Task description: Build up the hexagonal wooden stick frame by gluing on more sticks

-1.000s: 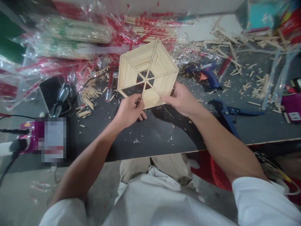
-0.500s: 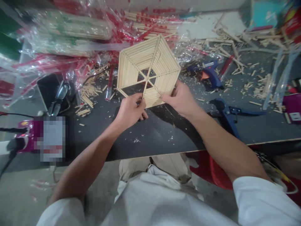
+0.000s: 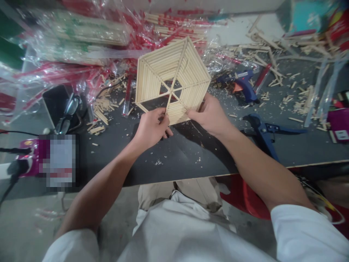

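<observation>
Above the dark tabletop I hold a hexagonal frame of thin wooden sticks (image 3: 151, 80), tilted, with spokes meeting at its middle. Rows of sticks fill most of its sections; the lower left section is open and shows the table behind. My left hand (image 3: 154, 127) pinches the spoke at the bottom of the frame, fingers closed. On the lower right edge my right hand (image 3: 211, 114) grips the frame, thumb on the near face and fingers hidden behind it.
A blue glue gun (image 3: 247, 85) and a blue cutter (image 3: 265, 131) lie to the right. Stick offcuts (image 3: 102, 109) and plastic-wrapped stick bundles (image 3: 81, 32) cover the left and back. Eyeglasses (image 3: 68, 112) rest near a purple power strip (image 3: 29, 156).
The stick frame has tilted very slightly, its upper corner a little higher in view. Both hands keep the same hold.
</observation>
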Action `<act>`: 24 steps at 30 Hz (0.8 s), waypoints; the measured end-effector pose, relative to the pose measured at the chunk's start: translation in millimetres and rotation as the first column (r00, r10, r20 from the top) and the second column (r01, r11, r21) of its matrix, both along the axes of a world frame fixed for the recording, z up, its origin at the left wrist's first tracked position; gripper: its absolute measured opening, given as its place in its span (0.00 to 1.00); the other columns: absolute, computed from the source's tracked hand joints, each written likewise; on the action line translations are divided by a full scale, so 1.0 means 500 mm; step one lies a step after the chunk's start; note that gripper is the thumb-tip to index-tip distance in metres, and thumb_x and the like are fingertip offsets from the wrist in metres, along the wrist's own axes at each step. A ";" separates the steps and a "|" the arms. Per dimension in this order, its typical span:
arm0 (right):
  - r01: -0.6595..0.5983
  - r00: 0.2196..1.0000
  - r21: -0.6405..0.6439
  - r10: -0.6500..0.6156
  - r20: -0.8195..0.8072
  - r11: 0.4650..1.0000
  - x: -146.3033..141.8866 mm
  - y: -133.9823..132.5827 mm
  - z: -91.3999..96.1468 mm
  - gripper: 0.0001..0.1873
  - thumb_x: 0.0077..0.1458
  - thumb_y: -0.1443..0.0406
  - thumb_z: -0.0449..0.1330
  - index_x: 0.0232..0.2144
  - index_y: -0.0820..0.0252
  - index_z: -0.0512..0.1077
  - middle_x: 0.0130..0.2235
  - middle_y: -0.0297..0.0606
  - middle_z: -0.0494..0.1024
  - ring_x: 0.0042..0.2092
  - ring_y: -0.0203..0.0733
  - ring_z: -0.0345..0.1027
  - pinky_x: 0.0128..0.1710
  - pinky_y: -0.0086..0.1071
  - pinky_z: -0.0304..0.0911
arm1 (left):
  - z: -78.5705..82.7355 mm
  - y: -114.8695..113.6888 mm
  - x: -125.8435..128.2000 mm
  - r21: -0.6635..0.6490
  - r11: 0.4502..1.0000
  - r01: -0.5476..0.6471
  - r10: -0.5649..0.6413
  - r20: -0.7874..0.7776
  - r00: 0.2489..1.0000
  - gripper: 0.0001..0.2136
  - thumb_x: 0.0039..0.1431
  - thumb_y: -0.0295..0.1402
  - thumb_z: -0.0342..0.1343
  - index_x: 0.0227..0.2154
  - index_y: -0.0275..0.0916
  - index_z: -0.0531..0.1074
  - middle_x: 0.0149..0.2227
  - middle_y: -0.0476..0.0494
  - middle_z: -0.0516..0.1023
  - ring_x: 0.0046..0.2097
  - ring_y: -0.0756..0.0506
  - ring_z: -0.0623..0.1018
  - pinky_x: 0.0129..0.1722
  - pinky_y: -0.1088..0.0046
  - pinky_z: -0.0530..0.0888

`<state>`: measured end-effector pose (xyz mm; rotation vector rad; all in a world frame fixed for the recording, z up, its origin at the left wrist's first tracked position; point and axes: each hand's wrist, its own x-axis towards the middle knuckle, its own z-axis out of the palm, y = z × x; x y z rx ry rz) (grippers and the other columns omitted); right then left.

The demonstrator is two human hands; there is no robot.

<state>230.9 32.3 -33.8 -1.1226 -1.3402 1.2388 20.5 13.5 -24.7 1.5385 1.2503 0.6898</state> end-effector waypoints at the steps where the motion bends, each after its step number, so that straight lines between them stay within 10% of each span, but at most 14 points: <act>1: -0.007 1.000 -0.003 0.007 -0.005 1.000 0.000 0.000 0.001 0.23 0.48 0.65 0.71 0.47 0.57 0.73 0.53 0.44 0.82 0.58 0.56 0.76 0.61 0.51 0.71 | -0.001 0.000 0.000 -0.004 1.000 0.002 -0.002 0.002 1.000 0.07 0.70 0.32 0.53 0.40 0.37 0.76 0.27 0.47 0.81 0.26 0.49 0.83 0.22 0.79 0.76; 11: -0.182 0.979 -0.170 0.164 -0.117 0.968 0.032 0.011 0.003 0.26 0.44 0.60 0.77 0.46 0.53 0.76 0.48 0.41 0.84 0.54 0.57 0.78 0.57 0.58 0.76 | 0.010 -0.001 0.002 0.045 0.997 -0.064 0.067 -0.064 0.996 0.12 0.68 0.34 0.54 0.49 0.36 0.76 0.44 0.40 0.85 0.21 0.52 0.80 0.18 0.78 0.72; 24: -0.232 0.971 -0.266 0.207 -0.117 0.936 0.050 0.008 0.023 0.22 0.49 0.57 0.76 0.44 0.55 0.78 0.41 0.40 0.85 0.37 0.47 0.81 0.37 0.45 0.85 | 0.038 -0.011 -0.005 0.344 0.939 -0.016 0.140 -0.338 0.931 0.16 0.73 0.37 0.47 0.45 0.39 0.80 0.18 0.51 0.75 0.23 0.47 0.77 0.32 0.72 0.74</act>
